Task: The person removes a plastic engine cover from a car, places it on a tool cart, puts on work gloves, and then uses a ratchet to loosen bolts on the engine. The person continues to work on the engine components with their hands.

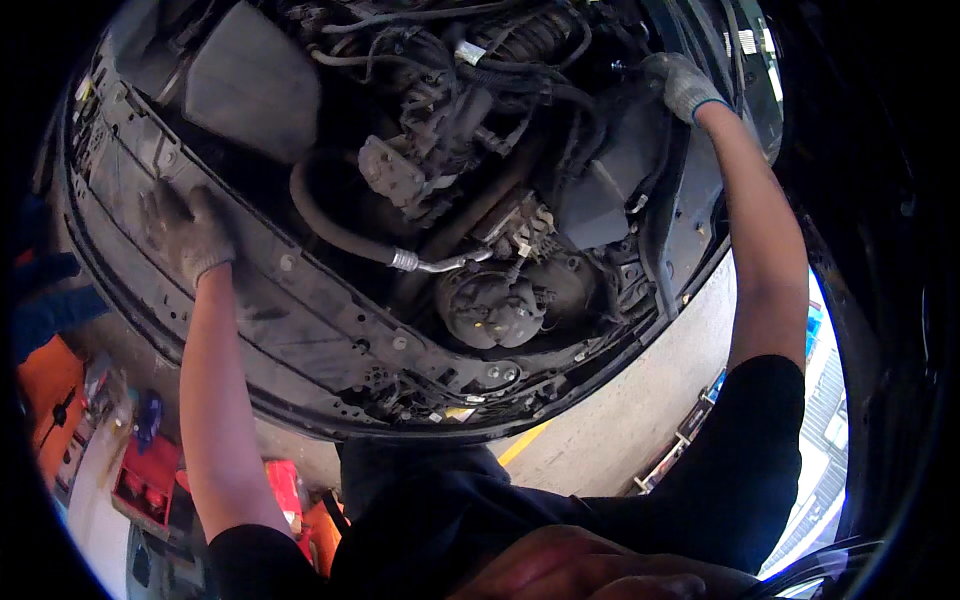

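My left hand, in a grey knit glove with dark fingers, lies with its fingers spread on the dusty front panel of a car's engine bay. Far to the right, my right hand, in a similar glove with a blue cuff edge, reaches deep into the bay. Its fingers are curled and partly lost in shadow, so what they grip cannot be made out. Just left of those fingertips is a small shiny metal piece. Dark hoses and wiring run close by.
A thick black hose with a metal end crosses the middle of the bay. Near it are a metal engine part and a round housing. A dark cover fills the far left. Below left are a red tray and orange case.
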A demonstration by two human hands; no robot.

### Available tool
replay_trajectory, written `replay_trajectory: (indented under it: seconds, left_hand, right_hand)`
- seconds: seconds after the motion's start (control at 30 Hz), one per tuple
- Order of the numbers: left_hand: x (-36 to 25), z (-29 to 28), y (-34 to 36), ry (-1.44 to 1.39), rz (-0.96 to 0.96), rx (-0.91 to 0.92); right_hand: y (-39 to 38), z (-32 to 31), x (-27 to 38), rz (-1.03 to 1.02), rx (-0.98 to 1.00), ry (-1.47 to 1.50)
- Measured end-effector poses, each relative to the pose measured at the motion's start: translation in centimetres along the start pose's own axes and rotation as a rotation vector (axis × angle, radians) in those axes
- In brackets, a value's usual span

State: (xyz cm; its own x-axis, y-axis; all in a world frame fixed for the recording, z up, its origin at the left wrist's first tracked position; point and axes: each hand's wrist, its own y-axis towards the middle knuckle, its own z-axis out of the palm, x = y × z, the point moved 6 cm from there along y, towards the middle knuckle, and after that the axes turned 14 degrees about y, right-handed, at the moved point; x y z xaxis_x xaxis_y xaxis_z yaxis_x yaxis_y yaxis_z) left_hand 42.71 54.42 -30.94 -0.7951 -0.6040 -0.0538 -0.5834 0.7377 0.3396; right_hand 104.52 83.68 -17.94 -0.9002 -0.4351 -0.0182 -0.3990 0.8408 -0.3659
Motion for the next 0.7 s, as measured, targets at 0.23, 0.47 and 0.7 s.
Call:
replay_trajectory:
  seconds: [0.23, 0.47, 0.7]
  left_hand:
    - [-1.0, 0.5, 0.4, -0.062, 0.001, 0.063]
    - [-0.4, 0.0, 0.3, -0.042, -0.019, 0.050]
    - [-1.0, 0.1, 0.2, -0.062, -0.008, 0.050]
  right_hand:
    - [0.4, 0.0, -5.3, 0.439, -0.091, 0.227]
    - [-0.1, 1.2, -2.5, -0.117, -0.005, -0.058]
    - [2.1, 0.0, -5.4, 0.496, -0.156, 0.276]
